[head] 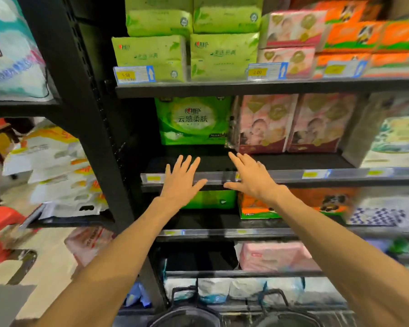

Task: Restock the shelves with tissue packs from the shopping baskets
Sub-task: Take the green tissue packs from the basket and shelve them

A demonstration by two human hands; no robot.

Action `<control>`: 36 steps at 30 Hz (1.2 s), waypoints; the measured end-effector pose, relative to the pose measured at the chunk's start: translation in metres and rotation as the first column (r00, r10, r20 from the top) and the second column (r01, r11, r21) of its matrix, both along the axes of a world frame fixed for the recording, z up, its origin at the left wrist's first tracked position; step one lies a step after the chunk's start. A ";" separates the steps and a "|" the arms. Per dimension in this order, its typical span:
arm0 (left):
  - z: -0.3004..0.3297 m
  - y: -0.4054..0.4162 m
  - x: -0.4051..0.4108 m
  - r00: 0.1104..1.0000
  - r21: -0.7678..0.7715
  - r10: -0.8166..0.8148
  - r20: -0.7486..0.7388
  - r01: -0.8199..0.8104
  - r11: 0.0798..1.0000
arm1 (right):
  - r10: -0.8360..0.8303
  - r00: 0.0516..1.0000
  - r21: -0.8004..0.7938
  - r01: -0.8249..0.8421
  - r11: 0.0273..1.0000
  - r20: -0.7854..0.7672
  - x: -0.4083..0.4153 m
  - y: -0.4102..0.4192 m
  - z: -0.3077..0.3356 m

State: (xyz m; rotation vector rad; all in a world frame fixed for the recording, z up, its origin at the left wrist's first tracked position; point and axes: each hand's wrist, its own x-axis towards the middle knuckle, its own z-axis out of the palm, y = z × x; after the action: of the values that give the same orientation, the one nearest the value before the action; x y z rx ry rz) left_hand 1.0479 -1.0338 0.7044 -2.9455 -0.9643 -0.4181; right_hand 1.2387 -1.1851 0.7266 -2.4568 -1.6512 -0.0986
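The left hand [183,179] reaches over the shelf edge [293,177] with fingers spread flat, holding nothing. Just beyond its fingertips stands the green tissue pack [194,120] (upright, at the back of the shelf). The right hand [250,177], also splayed and empty, points at the pink tissue packs [293,123]. Below both wrists sit two shopping baskets [187,312].

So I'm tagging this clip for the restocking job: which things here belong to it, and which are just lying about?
Part of the job:
- left hand, open, empty
- right hand, open, empty
- green tissue pack on the middle shelf
- basket handles at the bottom edge

Just lying about:
- red stool
- price tag
- stacked white bags at left
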 end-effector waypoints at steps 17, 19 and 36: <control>-0.171 -0.242 0.002 0.883 -0.233 -0.372 -0.287 0.313 0.921 | -0.266 0.961 -0.348 0.225 0.910 -0.075 -0.027 -0.319 -0.185; -0.201 -0.262 0.009 0.863 -0.305 -0.398 -0.311 0.306 0.902 | -0.302 0.948 -0.421 0.234 0.877 -0.103 -0.019 -0.346 -0.218; -0.464 -0.439 0.056 0.858 -0.832 -0.336 -0.390 -0.171 0.528 | -0.382 0.854 -0.724 0.010 0.690 -0.352 0.044 -0.464 -0.463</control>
State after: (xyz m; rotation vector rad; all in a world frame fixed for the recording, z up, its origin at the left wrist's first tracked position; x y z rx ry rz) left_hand 1.1042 -1.4725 0.2408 -3.5388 -1.1531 1.1980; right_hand 1.2822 -1.6494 0.2631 -2.8044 -1.3126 1.2553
